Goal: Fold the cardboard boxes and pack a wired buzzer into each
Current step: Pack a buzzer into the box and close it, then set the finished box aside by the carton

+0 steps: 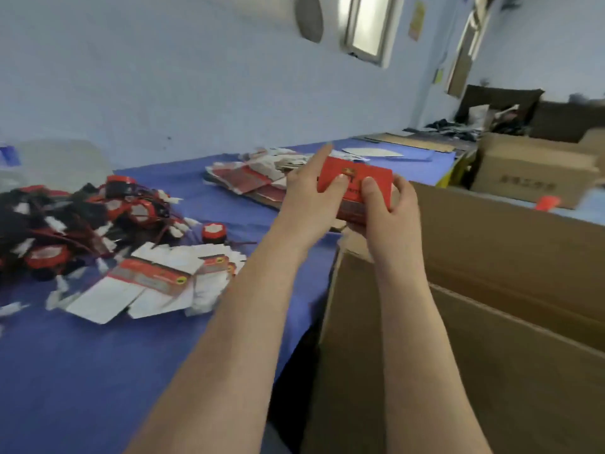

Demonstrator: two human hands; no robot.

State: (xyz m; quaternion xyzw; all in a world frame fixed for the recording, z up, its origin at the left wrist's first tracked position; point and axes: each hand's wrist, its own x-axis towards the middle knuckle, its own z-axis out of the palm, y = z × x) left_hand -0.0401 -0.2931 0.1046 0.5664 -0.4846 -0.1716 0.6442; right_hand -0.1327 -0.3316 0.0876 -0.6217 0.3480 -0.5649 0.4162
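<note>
The red cardboard box [357, 183] is sitting folded up between both hands, just right of the frame's centre, above the near corner of the big open carton [491, 290] that is filling the lower right. The left hand [311, 198] is gripping its left end, thumb pressing on the red face and forefinger pointing straight up past the top edge; the right hand [394, 208] is clasping the right end, thumb on the front and fingers wrapping behind. Held like that over the carton, it is probably getting its last flap pressed shut before being dropped in, though blur is hiding the flaps and I cannot say whether a buzzer is inside. The tangled pile of wired buzzers [82, 217] is lying at the left edge of the blue table [98, 371], with one loose buzzer [214, 232] nearer the arms. Flat box blanks [154, 283] are waiting below it, within reach, and another stack of blanks [248, 178] is lying beyond the left hand. The carton's inside is cut off from view.
</note>
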